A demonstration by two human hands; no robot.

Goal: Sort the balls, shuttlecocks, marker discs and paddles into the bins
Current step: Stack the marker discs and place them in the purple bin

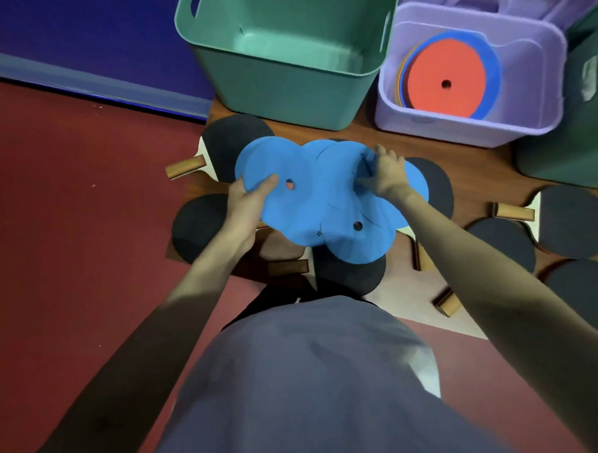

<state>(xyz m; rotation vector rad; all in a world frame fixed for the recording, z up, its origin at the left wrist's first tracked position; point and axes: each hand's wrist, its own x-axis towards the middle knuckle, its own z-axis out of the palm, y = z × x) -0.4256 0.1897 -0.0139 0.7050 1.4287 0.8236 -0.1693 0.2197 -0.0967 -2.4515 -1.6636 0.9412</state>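
The scene is evenly but rather dimly lit from overhead, with soft shadows under the forearms and beneath the fan of blue discs (310, 198), and no hard glare beyond pale sheen on the green bin (284, 86) and a white reflection on the dark bin (589, 76) at the far right. Detail is soft throughout, smeared as by motion or compression, most of all on the shirt in the near foreground and the lilac bin (471, 126). Wide-angle distortion bends the bins outward and stretches both arms toward the near corners.
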